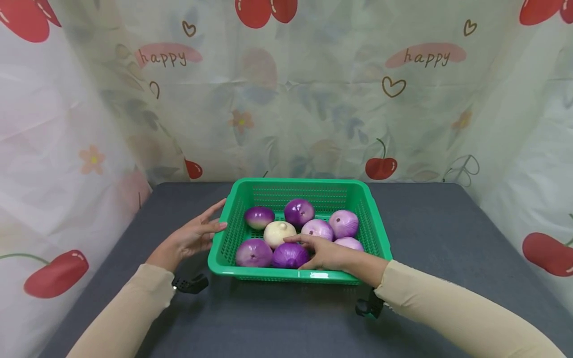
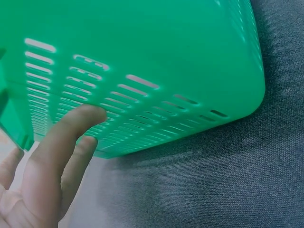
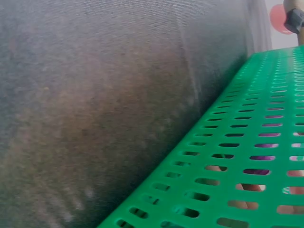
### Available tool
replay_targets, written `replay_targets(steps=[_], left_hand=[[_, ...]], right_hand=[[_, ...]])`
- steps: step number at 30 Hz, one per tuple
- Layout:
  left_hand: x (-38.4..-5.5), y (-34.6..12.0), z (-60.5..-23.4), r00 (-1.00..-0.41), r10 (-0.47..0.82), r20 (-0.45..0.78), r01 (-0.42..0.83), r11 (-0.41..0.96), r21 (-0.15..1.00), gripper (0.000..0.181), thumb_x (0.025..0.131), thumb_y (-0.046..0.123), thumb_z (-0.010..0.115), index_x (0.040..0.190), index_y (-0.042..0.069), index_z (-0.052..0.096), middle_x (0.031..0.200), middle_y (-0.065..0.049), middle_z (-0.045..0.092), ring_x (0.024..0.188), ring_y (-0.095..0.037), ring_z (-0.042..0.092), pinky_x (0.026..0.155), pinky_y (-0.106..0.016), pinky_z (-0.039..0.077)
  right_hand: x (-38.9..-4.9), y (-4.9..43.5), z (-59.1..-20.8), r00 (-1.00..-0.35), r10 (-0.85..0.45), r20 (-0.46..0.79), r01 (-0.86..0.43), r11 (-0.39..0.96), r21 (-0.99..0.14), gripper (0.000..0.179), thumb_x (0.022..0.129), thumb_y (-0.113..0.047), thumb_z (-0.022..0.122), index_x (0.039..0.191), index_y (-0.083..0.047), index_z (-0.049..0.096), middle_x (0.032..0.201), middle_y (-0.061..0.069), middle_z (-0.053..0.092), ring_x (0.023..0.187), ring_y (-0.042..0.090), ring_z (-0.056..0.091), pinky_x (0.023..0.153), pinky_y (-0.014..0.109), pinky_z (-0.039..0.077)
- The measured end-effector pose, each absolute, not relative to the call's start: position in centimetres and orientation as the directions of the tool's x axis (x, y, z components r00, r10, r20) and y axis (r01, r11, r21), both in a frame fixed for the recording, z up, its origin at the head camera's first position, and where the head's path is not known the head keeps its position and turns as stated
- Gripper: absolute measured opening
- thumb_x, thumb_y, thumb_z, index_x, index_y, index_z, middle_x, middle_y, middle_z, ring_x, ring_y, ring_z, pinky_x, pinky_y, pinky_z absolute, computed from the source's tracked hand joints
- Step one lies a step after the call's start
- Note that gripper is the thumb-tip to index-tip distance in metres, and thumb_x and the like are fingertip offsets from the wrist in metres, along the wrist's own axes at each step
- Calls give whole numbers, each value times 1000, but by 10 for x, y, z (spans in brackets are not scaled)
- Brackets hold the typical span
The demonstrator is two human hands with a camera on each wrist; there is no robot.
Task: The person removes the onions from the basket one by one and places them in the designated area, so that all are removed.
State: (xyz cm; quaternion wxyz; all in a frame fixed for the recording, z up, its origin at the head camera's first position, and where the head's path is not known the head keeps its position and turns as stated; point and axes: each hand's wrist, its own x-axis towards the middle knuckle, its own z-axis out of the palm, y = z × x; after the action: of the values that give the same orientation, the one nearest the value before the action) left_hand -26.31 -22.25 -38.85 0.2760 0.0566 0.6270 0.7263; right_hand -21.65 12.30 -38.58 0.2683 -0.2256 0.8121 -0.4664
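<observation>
A green plastic basket [image 1: 376,223] holds several onions. One onion is white [image 1: 278,232]; the others are purple, some paler than others. My left hand [image 1: 190,238] is at the basket's left side, thumb near the rim and fingers spread along the outside. In the left wrist view, bent fingers [image 2: 50,156] stand by the slotted wall; whether they touch it cannot be told. My right hand [image 1: 324,252] reaches over the front rim into the basket. Its index finger and thumb are spread beside a deep purple onion [image 1: 288,255], the index close to the white one.
The basket stands on a dark grey cloth-covered table [image 1: 429,238]. A pale purple onion [image 1: 253,253] lies in the near left corner, and another [image 1: 343,223] lies on the right. Behind the table hangs a printed curtain [image 1: 313,114]. Black straps with cameras [image 1: 191,283] sit at both wrists.
</observation>
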Motion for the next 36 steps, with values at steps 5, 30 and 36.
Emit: replay_targets(steps=[5,30,36], left_hand=[[-264,-222,-389,-838,479,-261,-326,-57,944,83,99,11,56,156,38,1,162,-16,8,100,-19,69,85,-43,57],[-263,-224,-386,-828,499,-255,-329,-65,942,83,99,7,53,156,36,0,160,-19,12,103,-20,68,86,-40,58],[-264,-224,-387,-824,506,-256,-335,-70,940,83,100,7,53,156,36,0,160,-20,13,100,-19,68,84,-40,58]], right_hand=[[-217,123,-389,-738,-645,-198,-163,455,-875,69,86,0,69,147,-12,39,139,24,44,124,34,46,82,26,52],[-217,119,-383,-802,-595,-47,-264,423,-867,72,81,-13,79,143,-13,42,111,16,58,86,17,63,77,28,54],[-215,119,-378,-824,-564,-57,-187,365,-912,72,83,-19,78,145,-23,41,125,17,51,97,23,66,85,35,54]])
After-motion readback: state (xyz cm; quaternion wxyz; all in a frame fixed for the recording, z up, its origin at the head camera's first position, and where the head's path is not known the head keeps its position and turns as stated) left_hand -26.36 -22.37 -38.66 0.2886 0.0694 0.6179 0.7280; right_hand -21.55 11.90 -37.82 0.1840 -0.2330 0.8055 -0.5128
